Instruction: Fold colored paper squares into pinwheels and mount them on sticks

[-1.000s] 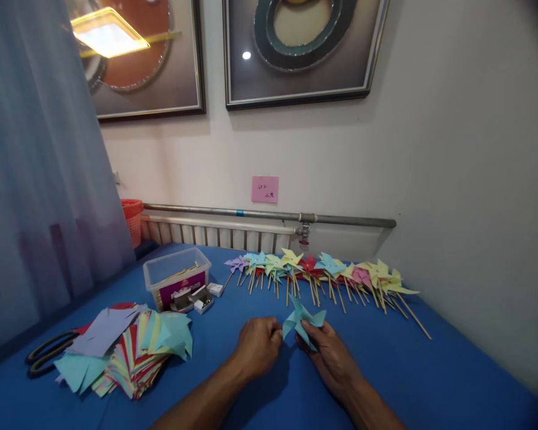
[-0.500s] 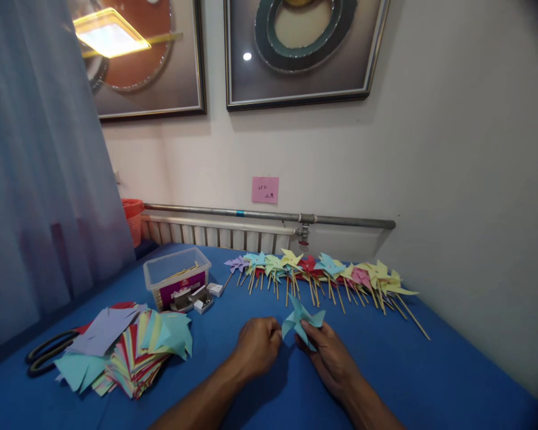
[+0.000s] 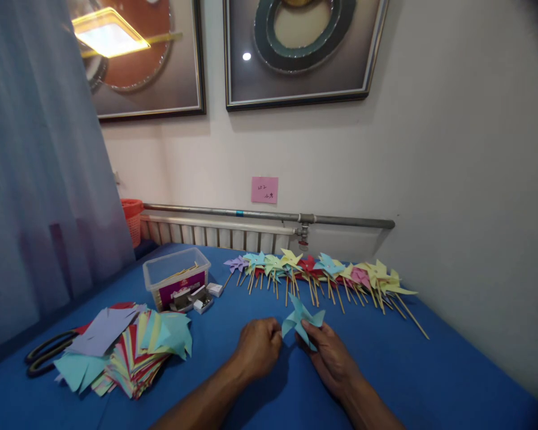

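Observation:
A light blue paper pinwheel is pinched at its centre by my right hand, thumb on the front and fingers behind. Just left of it, my left hand is closed in a fist beside the pinwheel's left blade. Whatever its fingers hold, if anything, is hidden or too small to make out. No stick shows on this pinwheel. Beyond my hands lies a row of finished-looking pinwheels on wooden sticks, in purple, blue, green, yellow, red and pink.
At left, cut paper sheets lie fanned beside black-handled scissors. A clear plastic box holds wooden sticks, with small opened pin boxes in front. A blue cloth covers the table; a radiator and pipe run behind.

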A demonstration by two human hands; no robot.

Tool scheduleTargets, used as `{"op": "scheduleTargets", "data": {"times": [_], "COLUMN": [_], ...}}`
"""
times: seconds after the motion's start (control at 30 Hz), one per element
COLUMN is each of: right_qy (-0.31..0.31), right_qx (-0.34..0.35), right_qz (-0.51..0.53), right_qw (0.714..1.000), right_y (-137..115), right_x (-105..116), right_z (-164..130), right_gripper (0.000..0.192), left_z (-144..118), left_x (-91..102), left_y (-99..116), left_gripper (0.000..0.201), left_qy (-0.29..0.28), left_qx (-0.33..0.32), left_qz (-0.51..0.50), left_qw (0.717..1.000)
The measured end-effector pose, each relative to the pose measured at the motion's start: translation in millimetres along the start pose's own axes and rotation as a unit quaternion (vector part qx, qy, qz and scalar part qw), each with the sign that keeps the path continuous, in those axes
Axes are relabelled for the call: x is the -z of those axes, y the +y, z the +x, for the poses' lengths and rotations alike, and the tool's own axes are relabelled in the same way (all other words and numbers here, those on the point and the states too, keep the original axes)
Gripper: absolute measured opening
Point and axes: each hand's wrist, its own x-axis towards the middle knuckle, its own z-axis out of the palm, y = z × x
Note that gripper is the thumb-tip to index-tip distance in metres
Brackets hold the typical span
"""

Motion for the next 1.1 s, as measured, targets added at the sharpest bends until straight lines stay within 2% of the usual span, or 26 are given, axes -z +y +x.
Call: {"op": "scheduleTargets", "data": {"times": [0.23,0.7,1.1], "right_qy": [0.004,0.004,0.003], "right_qx": [0.007,0.015,0.023], "right_qz": [-0.005,-0.007,-0.011], "right_qw": [1.0,1.0,1.0], "right_y": [1.8,7.5,6.1], "right_x": [2.6,3.1,0.1], "right_z": [1.0,7.0,4.7], "right_gripper": [0.037,0.033,0.032], "left_z": [0.5,-7.8,-9.4], "left_x": [-4.0,-2.3,-4.8], "left_y": [-1.3,12.0,11.9], "left_gripper": [0.021,0.027,0.028], "left_qy": [0.004,-0.007,-0.003], "left_qx": [0.002,0.0,0.004], "left_qz": [0.041,0.158,0.15], "left_qw": [0.999,0.987,0.989]}}
